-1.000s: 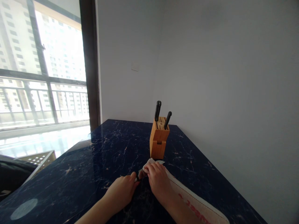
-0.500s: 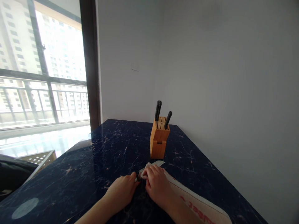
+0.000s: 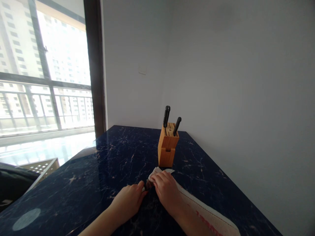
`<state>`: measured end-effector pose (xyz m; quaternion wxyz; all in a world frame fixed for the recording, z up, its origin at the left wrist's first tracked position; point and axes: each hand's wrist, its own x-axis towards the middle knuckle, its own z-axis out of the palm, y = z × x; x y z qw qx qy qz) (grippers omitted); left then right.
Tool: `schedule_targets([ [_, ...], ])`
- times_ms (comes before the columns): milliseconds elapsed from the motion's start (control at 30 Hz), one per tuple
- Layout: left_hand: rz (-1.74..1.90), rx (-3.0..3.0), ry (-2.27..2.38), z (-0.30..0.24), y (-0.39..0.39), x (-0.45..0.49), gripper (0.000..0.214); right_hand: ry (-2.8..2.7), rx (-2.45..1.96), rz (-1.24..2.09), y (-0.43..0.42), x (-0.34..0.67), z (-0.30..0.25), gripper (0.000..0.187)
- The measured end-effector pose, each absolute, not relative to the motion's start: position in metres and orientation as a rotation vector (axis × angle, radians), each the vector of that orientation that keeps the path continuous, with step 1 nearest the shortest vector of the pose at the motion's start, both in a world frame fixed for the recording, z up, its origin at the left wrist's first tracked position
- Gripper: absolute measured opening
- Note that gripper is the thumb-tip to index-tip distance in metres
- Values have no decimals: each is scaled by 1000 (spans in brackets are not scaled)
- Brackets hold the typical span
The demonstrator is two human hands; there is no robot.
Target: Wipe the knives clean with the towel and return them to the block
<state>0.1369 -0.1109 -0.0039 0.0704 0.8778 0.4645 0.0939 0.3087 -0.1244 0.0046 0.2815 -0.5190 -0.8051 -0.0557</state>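
My left hand [image 3: 129, 200] is closed round a dark handle, apparently a knife's, low on the dark blue marble table [image 3: 103, 170]. My right hand [image 3: 166, 191] presses a white cloth [image 3: 157, 171] over the blade just ahead of it, fingers curled on the cloth. A pale tip [image 3: 169, 170] pokes out past the cloth. The blade itself is mostly hidden under the hand and cloth. A wooden knife block [image 3: 167, 147] stands upright just beyond my hands, with two black-handled knives [image 3: 166, 115] in its slots.
A long white cloth with red print [image 3: 209, 219] lies under my right forearm toward the lower right. The grey wall runs along the table's right and far edges. A window and balcony railing are at left, with a white perforated object [image 3: 40, 168] beside the table.
My right hand slid back along the blade toward the handle, then forward again toward the tip with the cloth. My left hand stayed put.
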Motion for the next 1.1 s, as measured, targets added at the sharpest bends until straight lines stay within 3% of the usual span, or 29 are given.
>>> schedule_targets([
  [300,300,2665,1413,-6,-111,136,31,-1906,-1874,-394,-103,357,-1,21],
  [600,306,2663,1405,-5,-112,136,31,-1826,-1942,-436,-99,364,-8,19],
  [800,322,2662,1433,-5,-113,137,30,-1879,-1862,-376,-104,345,-5,21],
  [1100,298,2703,1383,-7,-111,140,26,-2105,-1340,-128,-127,293,-3,21],
])
